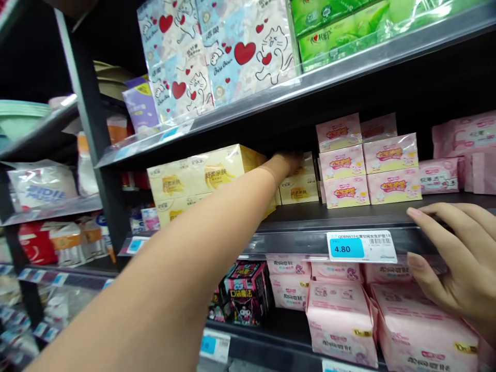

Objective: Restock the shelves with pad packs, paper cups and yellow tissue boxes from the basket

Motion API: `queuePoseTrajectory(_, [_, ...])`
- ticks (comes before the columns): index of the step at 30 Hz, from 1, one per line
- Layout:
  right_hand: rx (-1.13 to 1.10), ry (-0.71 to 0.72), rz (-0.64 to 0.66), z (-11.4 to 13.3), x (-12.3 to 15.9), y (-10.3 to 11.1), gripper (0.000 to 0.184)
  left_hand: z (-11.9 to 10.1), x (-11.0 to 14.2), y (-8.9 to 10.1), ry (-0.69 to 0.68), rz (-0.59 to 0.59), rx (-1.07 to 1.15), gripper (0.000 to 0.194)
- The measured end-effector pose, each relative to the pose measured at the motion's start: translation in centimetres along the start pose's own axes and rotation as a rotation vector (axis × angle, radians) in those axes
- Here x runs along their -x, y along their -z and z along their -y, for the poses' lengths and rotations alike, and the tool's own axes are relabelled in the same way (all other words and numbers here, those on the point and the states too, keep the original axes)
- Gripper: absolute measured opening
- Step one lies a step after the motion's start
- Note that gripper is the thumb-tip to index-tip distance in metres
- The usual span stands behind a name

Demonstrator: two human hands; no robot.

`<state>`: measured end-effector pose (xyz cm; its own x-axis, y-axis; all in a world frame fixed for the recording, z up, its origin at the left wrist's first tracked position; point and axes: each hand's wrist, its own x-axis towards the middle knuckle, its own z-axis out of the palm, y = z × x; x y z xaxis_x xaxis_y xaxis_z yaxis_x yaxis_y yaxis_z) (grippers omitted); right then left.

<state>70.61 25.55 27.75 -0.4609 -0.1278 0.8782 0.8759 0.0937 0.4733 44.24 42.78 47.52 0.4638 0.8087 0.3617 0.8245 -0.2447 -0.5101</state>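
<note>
My left hand reaches deep into the middle shelf, above and between stacks of yellow-wrapped packs and a smaller yellow stack. Its fingers are hidden behind the packs, so I cannot see whether they hold anything. At the right, my right hand wraps the metal shelf edge, with fingers on top and thumb below. Pink packs of sanitary pads stand just beyond those fingers, and larger pink packs lie under the thumb.
A price tag reading 4.80 sits on the shelf edge. Tissue packs with heart-and-cat prints and green packs fill the shelf above. A dark upright post separates this bay from packaged goods at the left.
</note>
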Motion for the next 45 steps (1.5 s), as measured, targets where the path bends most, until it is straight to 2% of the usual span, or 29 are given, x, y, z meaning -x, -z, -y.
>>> queuePoseTrajectory(3, [0.014,0.023,-0.018,0.1,-0.7,0.2,0.062,-0.8,3.0,2.3,-0.084,0.02,-0.132,0.068])
queuePoseTrajectory(5, [0.013,0.02,-0.008,0.2,-1.0,0.5,0.055,-0.7,6.2,4.0,-0.193,0.007,-0.179,0.058])
queuePoseTrajectory(7, [0.016,0.005,0.015,0.3,-1.2,0.8,0.05,0.1,10.4,5.1,-0.287,-0.085,-0.139,0.054])
queuePoseTrajectory(9, [0.023,-0.017,0.042,0.5,-1.2,1.1,0.048,1.8,15.0,5.2,-0.327,-0.219,-0.061,0.052])
queuePoseTrajectory(11, [0.019,-0.059,0.082,0.5,-1.1,1.3,0.048,4.1,19.6,4.0,-0.232,-0.304,-0.018,0.053])
queuePoseTrajectory(13, [0.012,-0.101,0.125,0.5,-1.2,1.5,0.046,6.8,23.4,1.9,-0.065,-0.382,0.014,0.053])
queuePoseTrajectory(15, [0.021,-0.125,0.161,0.5,-1.8,1.8,0.042,9.5,26.2,-1.0,0.103,-0.456,0.081,0.051])
queuePoseTrajectory(17, [0.004,-0.122,0.193,0.9,-3.0,2.2,0.04,11.9,27.7,-4.0,0.244,-0.515,0.154,0.054])
queuePoseTrajectory(20, [-0.181,-0.077,0.291,2.9,-6.3,2.7,0.044,14.5,27.8,-7.9,0.396,-0.542,0.29,0.072])
queuePoseTrajectory(22, [-0.391,-0.12,0.425,5.1,-9.1,2.3,0.046,15.5,27.1,-9.8,0.483,-0.554,0.388,0.083])
queuePoseTrajectory(25, [-0.714,-0.379,0.669,9.0,-13.9,-0.1,0.055,16.1,25.7,-11.6,0.59,-0.628,0.519,0.094])
queuePoseTrajectory(27, [-0.876,-0.582,0.759,11.3,-16.8,-2.6,0.067,16.1,25.2,-12.4,0.611,-0.681,0.613,0.1])
queuePoseTrajectory(29, [-0.989,-0.724,0.807,13.3,-19.1,-5.1,0.083,15.9,25.1,-13.0,0.593,-0.706,0.717,0.103])
queuePoseTrajectory(31, [-1.087,-0.806,0.811,14.9,-20.6,-7.1,0.093,15.5,25.3,-13.4,0.577,-0.703,0.8,0.102])
queuePoseTrajectory(34, [-1.162,-0.867,0.747,16.6,-21.5,-8.7,0.082,15.0,25.6,-13.6,0.598,-0.673,0.827,0.099])
queuePoseTrajectory(37, [-1.139,-0.942,0.708,17.3,-21.7,-9.0,0.067,14.5,25.9,-13.1,0.628,-0.645,0.811,0.098])
queuePoseTrajectory(40, [-1.226,-1.066,0.695,17.7,-22.2,-9.1,0.058,14.3,26.0,-12.6,0.666,-0.601,0.804,0.1])
queuePoseTrajectory(45, [-1.313,-1.232,0.642,18.2,-23.2,-9.1,0.051,14.1,26.5,-12.2,0.679,-0.573,0.809,0.1])
